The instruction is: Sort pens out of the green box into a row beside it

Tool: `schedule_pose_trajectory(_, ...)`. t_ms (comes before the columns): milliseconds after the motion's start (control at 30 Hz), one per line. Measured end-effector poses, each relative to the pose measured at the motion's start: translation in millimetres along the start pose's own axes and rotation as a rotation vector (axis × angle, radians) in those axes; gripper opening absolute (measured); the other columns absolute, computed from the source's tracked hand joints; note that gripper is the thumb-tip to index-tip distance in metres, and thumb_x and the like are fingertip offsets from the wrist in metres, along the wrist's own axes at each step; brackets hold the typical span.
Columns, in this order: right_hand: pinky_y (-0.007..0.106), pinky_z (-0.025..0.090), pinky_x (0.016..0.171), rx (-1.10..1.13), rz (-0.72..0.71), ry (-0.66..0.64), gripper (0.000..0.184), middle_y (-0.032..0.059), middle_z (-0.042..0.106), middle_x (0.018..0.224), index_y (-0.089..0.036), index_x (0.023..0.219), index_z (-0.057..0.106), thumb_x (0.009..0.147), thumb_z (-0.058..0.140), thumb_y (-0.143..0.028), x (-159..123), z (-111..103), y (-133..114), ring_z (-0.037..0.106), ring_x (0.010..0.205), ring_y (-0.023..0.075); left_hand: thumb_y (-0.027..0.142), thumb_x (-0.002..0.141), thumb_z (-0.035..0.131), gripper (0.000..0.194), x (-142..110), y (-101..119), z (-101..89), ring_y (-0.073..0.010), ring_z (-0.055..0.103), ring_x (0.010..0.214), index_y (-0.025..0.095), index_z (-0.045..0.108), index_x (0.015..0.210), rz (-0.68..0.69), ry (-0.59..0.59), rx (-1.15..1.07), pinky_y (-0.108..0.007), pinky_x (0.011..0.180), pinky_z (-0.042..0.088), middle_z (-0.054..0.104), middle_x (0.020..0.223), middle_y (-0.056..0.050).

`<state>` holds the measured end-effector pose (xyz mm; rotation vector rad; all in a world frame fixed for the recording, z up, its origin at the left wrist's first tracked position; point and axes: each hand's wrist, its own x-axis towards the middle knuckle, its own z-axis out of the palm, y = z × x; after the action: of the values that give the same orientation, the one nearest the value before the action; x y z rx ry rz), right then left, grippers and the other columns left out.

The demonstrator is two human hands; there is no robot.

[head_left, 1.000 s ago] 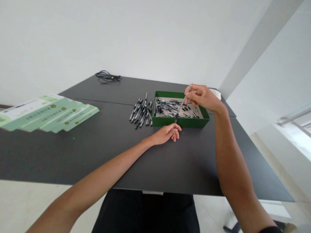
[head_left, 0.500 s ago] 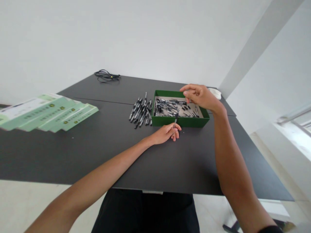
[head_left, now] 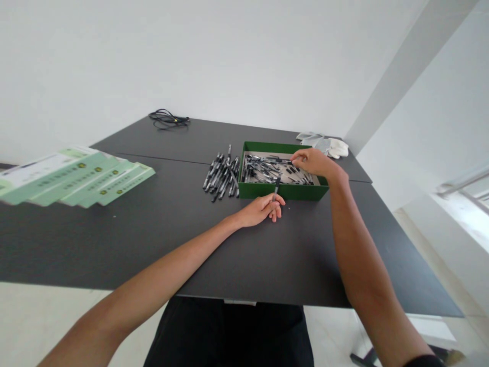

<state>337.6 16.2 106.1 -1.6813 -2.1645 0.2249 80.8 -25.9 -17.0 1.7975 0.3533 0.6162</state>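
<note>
My left hand (head_left: 263, 210) rests on the dark table just in front of a green box (head_left: 284, 191). Its fingers are closed around a pen (head_left: 277, 186), which points up with the black end on top. Inside the box lie many clear and black pens (head_left: 263, 165), along with small loose black pieces (head_left: 289, 171). Over the box's right part is my right hand (head_left: 312, 162), thumb and forefinger pinched together low among the contents. What sits between those fingertips is too small to make out. A pile of pens (head_left: 219, 176) lies against the box's left side.
Green-and-white printed booklets or boxes (head_left: 87, 176) are fanned out at the left of the table (head_left: 164, 239). A coiled black cable (head_left: 168, 120) lies at the back left. White gloves (head_left: 336, 148) lie behind the box, at the back right.
My right hand has come down from above the box into its right part, and its fingers have closed to a pinch. My left hand stays still with the pen.
</note>
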Motion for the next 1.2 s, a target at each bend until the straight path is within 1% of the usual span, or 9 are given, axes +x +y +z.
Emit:
schedule_pose_trajectory(133, 0.025, 0.051, 0.081, -0.123, 0.14, -0.173, 0.029, 0.008, 0.081, 0.104, -0.015, 0.114, 0.081, 0.091, 0.066, -0.023, 5, 22, 19, 0.071, 0.089, 0.0188, 0.054, 0.108, 0.043, 0.042, 0, 0, -0.5, -0.0125, 0.066, 0.067, 0.014, 0.054, 0.116, 0.0, 0.003, 0.005, -0.025, 0.066, 0.049, 0.069, 0.087, -0.005)
schedule_pose_trajectory(267, 0.021, 0.052, 0.085, -0.169, 0.183, -0.308, 0.032, 0.0084, 0.081, 0.112, -0.015, 0.118, 0.081, 0.089, 0.067, -0.017, 9, 40, 26, 0.073, 0.097, 0.0185, 0.053, 0.109, 0.043, 0.042, 0, -2, -0.9, -0.0127, 0.066, 0.067, 0.014, 0.054, 0.116, 0.003, 0.0, 0.005, -0.026, 0.066, 0.05, 0.07, 0.087, -0.005)
schedule_pose_trajectory(400, 0.021, 0.053, 0.087, -0.209, 0.226, -0.321, 0.034, 0.0079, 0.081, 0.111, -0.018, 0.117, 0.082, 0.086, 0.07, -0.016, 15, 50, 27, 0.074, 0.097, 0.0196, 0.053, 0.109, 0.042, 0.041, 1, -4, -0.8, -0.0125, 0.066, 0.067, 0.014, 0.054, 0.116, 0.007, 0.0, 0.007, -0.026, 0.066, 0.05, 0.069, 0.086, -0.005)
schedule_pose_trajectory(600, 0.023, 0.055, 0.088, -0.247, 0.343, -0.248, 0.03, 0.0087, 0.081, 0.11, -0.023, 0.111, 0.084, 0.083, 0.075, -0.019, 15, 59, 31, 0.076, 0.101, 0.0214, 0.052, 0.109, 0.042, 0.04, 1, -5, -1.2, -0.0125, 0.066, 0.067, 0.014, 0.054, 0.116, 0.006, -0.006, 0.009, -0.026, 0.066, 0.05, 0.069, 0.087, -0.005)
schedule_pose_trajectory(733, 0.026, 0.056, 0.088, -0.284, 0.288, -0.265, 0.03, 0.0116, 0.082, 0.105, -0.019, 0.109, 0.084, 0.082, 0.071, -0.013, 17, 64, 33, 0.077, 0.099, 0.0234, 0.053, 0.109, 0.042, 0.041, 1, -4, -1.1, -0.0127, 0.066, 0.067, 0.014, 0.054, 0.116, 0.005, -0.005, 0.007, -0.026, 0.066, 0.05, 0.069, 0.087, -0.005)
schedule_pose_trajectory(900, 0.03, 0.052, 0.102, -0.306, 0.215, -0.278, 0.035, 0.0132, 0.076, 0.126, -0.019, 0.121, 0.08, 0.088, 0.067, -0.016, 23, 70, 32, 0.071, 0.119, 0.0255, 0.055, 0.108, 0.043, 0.043, 1, -2, -0.5, -0.0128, 0.066, 0.068, 0.014, 0.054, 0.115, 0.004, -0.003, -0.002, -0.026, 0.066, 0.049, 0.069, 0.087, -0.005)
schedule_pose_trajectory(1000, 0.032, 0.05, 0.105, -0.306, 0.183, -0.305, 0.038, 0.014, 0.073, 0.133, -0.018, 0.128, 0.076, 0.091, 0.069, -0.02, 24, 71, 32, 0.068, 0.124, 0.0262, 0.055, 0.108, 0.044, 0.043, 1, -2, -0.2, -0.0129, 0.066, 0.067, 0.014, 0.054, 0.115, 0.002, 0.002, -0.001, -0.026, 0.066, 0.049, 0.069, 0.086, -0.005)
schedule_pose_trajectory(1100, 0.03, 0.049, 0.103, -0.302, 0.166, -0.33, 0.036, 0.0125, 0.075, 0.131, -0.019, 0.128, 0.075, 0.093, 0.068, -0.023, 24, 70, 30, 0.069, 0.123, 0.0243, 0.054, 0.108, 0.044, 0.043, 0, -3, 0.2, -0.0126, 0.065, 0.066, 0.014, 0.054, 0.115, 0.001, 0.004, -0.006, -0.026, 0.065, 0.049, 0.069, 0.085, -0.005)
schedule_pose_trajectory(1200, 0.026, 0.051, 0.096, -0.255, 0.139, -0.372, 0.03, 0.0099, 0.077, 0.125, -0.02, 0.123, 0.078, 0.096, 0.065, -0.028, 25, 68, 27, 0.071, 0.116, 0.0223, 0.053, 0.108, 0.044, 0.042, 0, -3, 0.5, -0.0124, 0.065, 0.067, 0.013, 0.055, 0.115, 0.001, 0.002, -0.008, -0.026, 0.066, 0.049, 0.069, 0.086, -0.005)
